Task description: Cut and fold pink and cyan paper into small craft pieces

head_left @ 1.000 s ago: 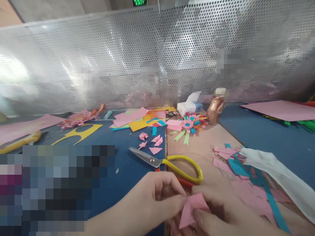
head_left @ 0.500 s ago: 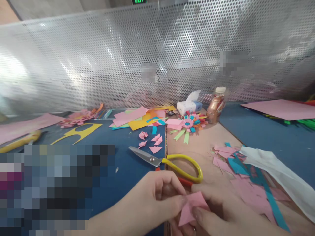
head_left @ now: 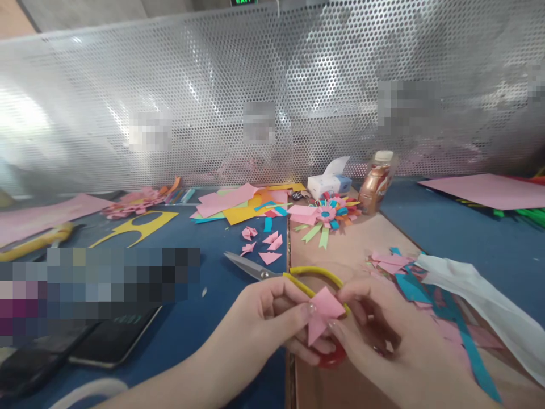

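- Two bare hands meet over the near edge of the desk (head_left: 183,324): the left hand (head_left: 272,324) pinches a folded piece of pink paper (head_left: 327,305) between thumb and fingers.
- The right hand (head_left: 392,324) curls at the paper's right side, thumb and forefinger by its edge; whether they grip or only touch cannot be told.
- The paper is held above the desk's brown strip (head_left: 327,392), in front of the handles of a pair of scissors (head_left: 264,274), whose blades point toward the desk's left side.
- Light and thin, the piece looks likely to crease easily and hold a fold, yet crush or tear under a hard squeeze; the layered folds near its middle seem the safest hold, the loose points the weakest.
- Beyond the blades, small folded pink pieces (head_left: 269,258) lie apart from the hands, while pink scraps (head_left: 389,261) and a blue strip (head_left: 470,352) lie toward the right edge.
- Near the far edge stands a brown bottle (head_left: 375,184), its white lettering legible only as an opening "N," beside a tissue pack (head_left: 326,186) with unreadable print.
- A green sign (head_left: 244,1), cut by the frame, appears to read "EXIT"; the digits on a dark phone (head_left: 119,335) at left are too faint to read.
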`<state>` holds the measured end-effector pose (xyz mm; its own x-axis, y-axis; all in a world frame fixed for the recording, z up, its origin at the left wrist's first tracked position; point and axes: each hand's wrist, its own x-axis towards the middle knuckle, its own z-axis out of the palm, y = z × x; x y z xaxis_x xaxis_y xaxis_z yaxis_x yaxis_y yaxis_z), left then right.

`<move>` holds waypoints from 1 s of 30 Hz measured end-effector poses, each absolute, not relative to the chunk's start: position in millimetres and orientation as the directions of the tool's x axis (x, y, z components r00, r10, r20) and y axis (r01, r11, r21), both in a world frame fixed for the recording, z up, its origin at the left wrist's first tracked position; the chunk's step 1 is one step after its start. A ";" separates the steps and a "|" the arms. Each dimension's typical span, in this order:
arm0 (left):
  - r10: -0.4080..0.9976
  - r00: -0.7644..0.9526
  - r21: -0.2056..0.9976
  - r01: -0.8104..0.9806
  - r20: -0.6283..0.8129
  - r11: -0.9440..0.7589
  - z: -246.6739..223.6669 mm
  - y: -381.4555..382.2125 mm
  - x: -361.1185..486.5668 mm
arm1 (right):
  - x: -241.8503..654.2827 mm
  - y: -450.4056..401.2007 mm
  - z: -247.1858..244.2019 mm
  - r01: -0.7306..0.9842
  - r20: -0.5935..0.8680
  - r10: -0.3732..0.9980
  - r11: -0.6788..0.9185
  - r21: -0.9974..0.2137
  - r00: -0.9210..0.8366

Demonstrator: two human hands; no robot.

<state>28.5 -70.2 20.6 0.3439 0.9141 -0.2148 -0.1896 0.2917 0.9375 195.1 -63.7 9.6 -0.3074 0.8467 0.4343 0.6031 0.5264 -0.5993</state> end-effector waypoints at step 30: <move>0.917 0.306 0.932 -0.174 -0.257 0.319 19.5 -70.1 28.6 | 194.6 -64.6 13.5 0.633 0.482 0.795 0.594 -0.496 -0.369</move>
